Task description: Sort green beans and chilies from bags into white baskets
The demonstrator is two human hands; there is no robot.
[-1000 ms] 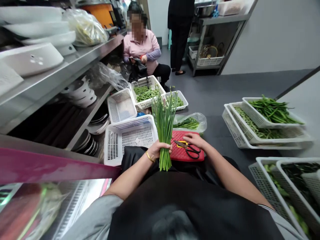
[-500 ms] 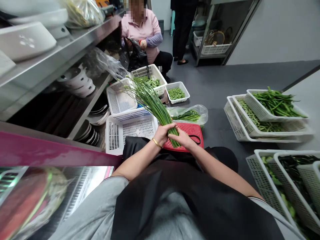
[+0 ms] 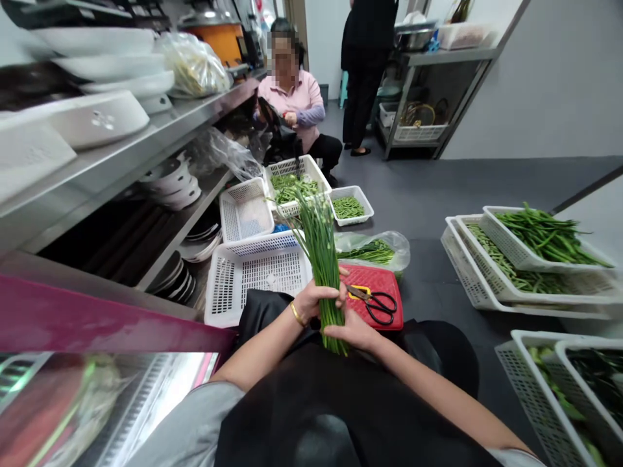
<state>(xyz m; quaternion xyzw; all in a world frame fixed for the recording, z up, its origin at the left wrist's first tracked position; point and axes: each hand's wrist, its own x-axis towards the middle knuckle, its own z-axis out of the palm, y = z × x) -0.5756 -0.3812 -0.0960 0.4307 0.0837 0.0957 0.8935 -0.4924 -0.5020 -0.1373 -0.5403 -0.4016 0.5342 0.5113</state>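
A bundle of long green stems with budded tips (image 3: 318,253) stands nearly upright in front of my body, its cut ends toward me. My left hand (image 3: 317,299), with a gold bangle at the wrist, is wrapped round the bundle at mid-length. Lower down, my right hand (image 3: 351,327) grips the same stems near their cut ends. Just right of my hands, black-handled scissors (image 3: 380,307) lie on a red textured lid or board (image 3: 393,284). Behind it, a clear plastic bag (image 3: 402,250) holds more green stems.
A white basket (image 3: 224,285) sits at my left, with other baskets of green pods (image 3: 296,188) beyond. Stacked baskets (image 3: 460,259) stand at the right. A person in pink (image 3: 311,97) crouches ahead; another in black stands behind. Metal shelves (image 3: 195,97) with dishes run along the left.
The bundle has turned more upright and moved nearer my body. Both hands have shifted with it, still gripping. More of the scissors shows, and the view has tilted up.
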